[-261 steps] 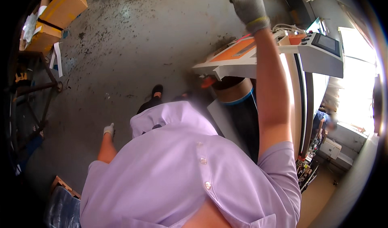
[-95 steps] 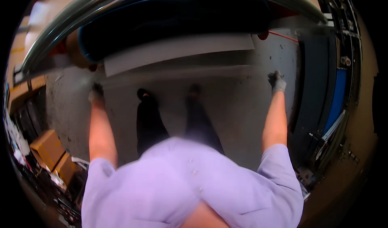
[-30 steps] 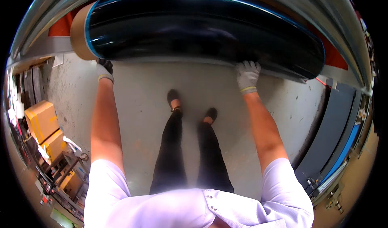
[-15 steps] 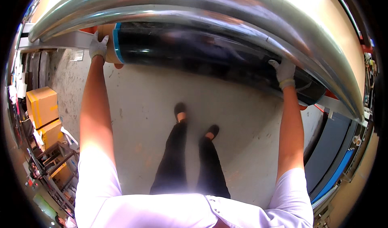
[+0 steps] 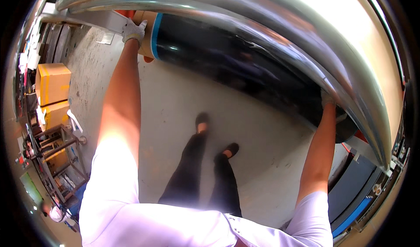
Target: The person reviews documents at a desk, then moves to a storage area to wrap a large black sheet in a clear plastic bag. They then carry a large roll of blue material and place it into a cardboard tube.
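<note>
A large roll of glossy black film lies across the far side, under shiny metal tubes. Blue tape rings its left end, where a brown cardboard core sticks out. My left hand, in a pale glove, rests at this core with thumb and fingers apart. At the roll's right part, my gloved right hand reaches in against the black film. Its fingers are hidden beneath the lower metal tube.
A grey metal beam runs to the core's left. Cardboard boxes are stacked at the left, above a metal frame cart. Dark grey panels stand at the right. My feet are on the grey floor.
The view has turned, so the roll and tubes slant more steeply down to the right. My right hand has slid farther under the tube, hiding its fingers. My left hand stays by the core.
</note>
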### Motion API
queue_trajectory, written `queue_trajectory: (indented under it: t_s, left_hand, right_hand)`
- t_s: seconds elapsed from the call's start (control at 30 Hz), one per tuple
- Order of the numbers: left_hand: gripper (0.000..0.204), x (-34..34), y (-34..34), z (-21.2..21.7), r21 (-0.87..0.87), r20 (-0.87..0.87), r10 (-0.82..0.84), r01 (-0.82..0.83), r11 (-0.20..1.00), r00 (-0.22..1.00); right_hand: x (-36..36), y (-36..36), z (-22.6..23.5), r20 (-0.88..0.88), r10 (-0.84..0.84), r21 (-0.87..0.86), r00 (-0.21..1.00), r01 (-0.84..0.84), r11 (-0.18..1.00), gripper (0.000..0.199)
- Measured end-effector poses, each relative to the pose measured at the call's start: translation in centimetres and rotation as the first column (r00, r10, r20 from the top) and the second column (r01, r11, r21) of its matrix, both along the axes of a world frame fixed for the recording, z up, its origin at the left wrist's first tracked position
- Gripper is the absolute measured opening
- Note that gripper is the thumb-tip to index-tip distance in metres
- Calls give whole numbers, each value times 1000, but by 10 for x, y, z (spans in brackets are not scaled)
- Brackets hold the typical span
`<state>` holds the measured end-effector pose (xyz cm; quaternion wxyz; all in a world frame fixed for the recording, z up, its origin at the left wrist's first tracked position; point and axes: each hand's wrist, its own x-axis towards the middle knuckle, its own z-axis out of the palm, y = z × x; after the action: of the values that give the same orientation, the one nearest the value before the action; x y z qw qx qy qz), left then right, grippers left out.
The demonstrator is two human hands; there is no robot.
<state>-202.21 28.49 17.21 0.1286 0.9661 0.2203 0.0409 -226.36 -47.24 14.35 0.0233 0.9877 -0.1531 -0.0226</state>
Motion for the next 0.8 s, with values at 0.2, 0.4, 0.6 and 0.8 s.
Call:
queue_trajectory:
  t_s: [0.2,0.4,0.6,0.8]
  left_hand:
    - [63,-24,9,-2,-266,57,-9,24,964,998]
    - [57,-36,52,-46,-446,235,-144,238,863,961]
    - [52,-92,-26,3,-23,-4,172,-172,985,985]
    - [55,-230,-237,-9,360,31,-914,849,388,404]
  right_hand:
    - [-14,9,-3,-22,-12,-37,1000,12,999,42]
    - [-26,43,8,6,-59,-157,998,59,986,46]
    - [-33,97,42,208,-89,-112,974,114,987,62]
    - [-39,123,69,92,-214,-167,973,227,960,76]
